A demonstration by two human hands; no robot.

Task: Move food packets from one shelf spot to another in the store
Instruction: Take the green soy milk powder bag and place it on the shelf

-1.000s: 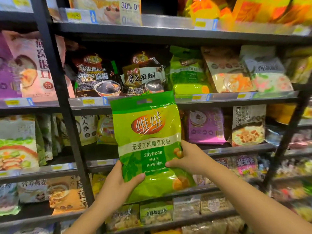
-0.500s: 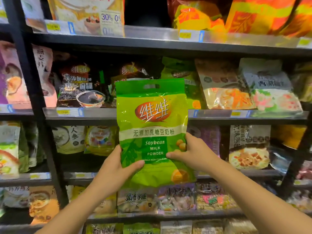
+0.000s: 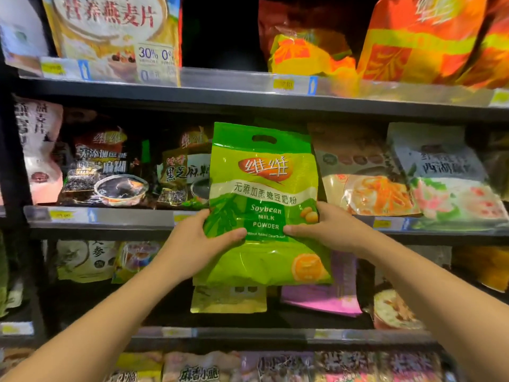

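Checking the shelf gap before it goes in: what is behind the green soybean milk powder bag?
Behind the soybean milk powder bag, the black sesame packet shows at its left edge and a pale packet at its right. The shelf spot directly behind it is covered.

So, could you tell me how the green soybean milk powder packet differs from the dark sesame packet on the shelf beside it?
The soybean packet is bright green; the sesame packet is dark brown-black. The soybean packet is gripped in the air by the left hand and right hand; the sesame packet rests untouched on the shelf. Both show a similar red logo.
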